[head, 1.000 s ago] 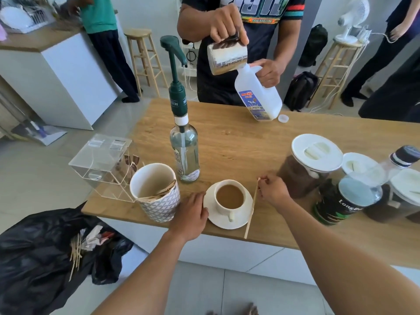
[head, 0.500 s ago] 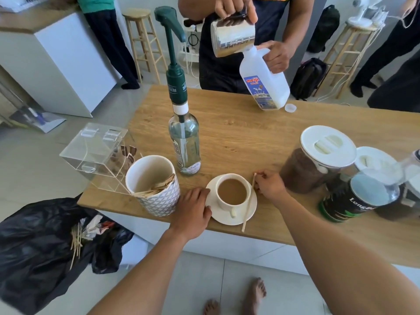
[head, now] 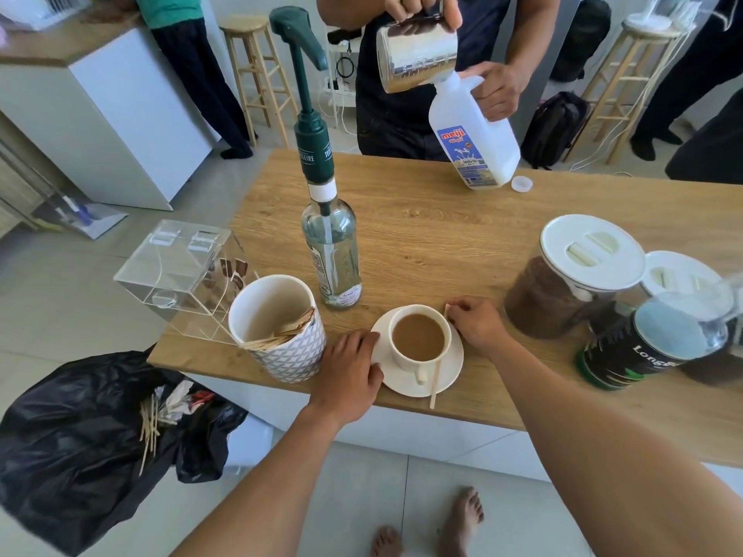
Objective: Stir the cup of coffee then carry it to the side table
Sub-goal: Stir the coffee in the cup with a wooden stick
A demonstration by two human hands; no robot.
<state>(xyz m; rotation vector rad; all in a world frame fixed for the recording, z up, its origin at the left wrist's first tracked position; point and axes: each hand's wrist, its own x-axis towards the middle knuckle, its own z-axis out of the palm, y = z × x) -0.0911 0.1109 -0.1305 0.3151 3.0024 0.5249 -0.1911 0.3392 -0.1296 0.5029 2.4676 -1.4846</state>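
Note:
A white cup of milky coffee stands on a white saucer near the front edge of the wooden table. My left hand rests on the table with its fingers touching the saucer's left rim. My right hand pinches the top end of a wooden stir stick, which lies across the saucer's right side just beside the cup, its lower end over the table.
A patterned holder of stir sticks stands left of the saucer, with a clear box and a pump bottle behind. Jars and a tin crowd the right. A person opposite holds a steel jug and milk bottle. A black bag sits on the floor.
My right hand has brought the stick leftward from the table onto the saucer, next to the cup. My left hand stayed at the saucer's rim.

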